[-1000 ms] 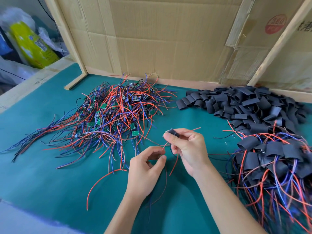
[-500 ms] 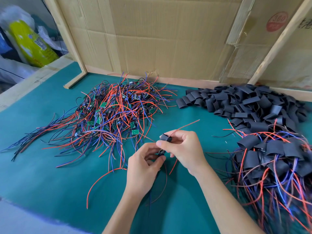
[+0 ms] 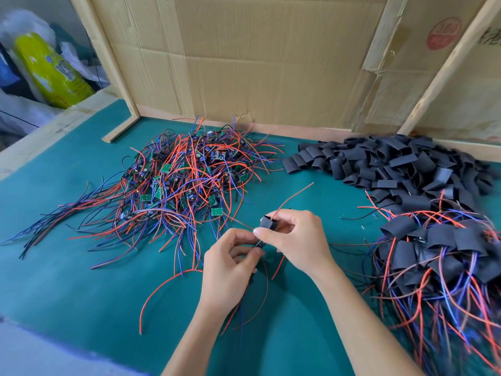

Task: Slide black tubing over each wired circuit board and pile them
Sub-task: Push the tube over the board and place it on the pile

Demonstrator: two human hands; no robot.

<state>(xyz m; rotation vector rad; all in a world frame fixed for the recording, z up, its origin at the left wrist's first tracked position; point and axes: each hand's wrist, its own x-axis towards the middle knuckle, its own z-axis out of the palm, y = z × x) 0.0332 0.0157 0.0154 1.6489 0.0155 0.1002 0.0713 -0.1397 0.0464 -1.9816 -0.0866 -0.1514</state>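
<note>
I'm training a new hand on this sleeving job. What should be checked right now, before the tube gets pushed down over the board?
1. Right hand pinches the black tube: ok.
2. Red wire threaded through the tube, sticking out its far end: ok.
3. Left hand grips the board below the tube: cannot tell, fingers hide it.
4. All other leads through the tube: cannot tell.
5. Finished pile at right, ready to receive it: ok.

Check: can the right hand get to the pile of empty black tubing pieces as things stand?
Probably yes, but not freely: the right hand pinches a tubing piece. The tubing pile lies uncovered beyond it, with bare green mat between and nothing blocking.
</note>
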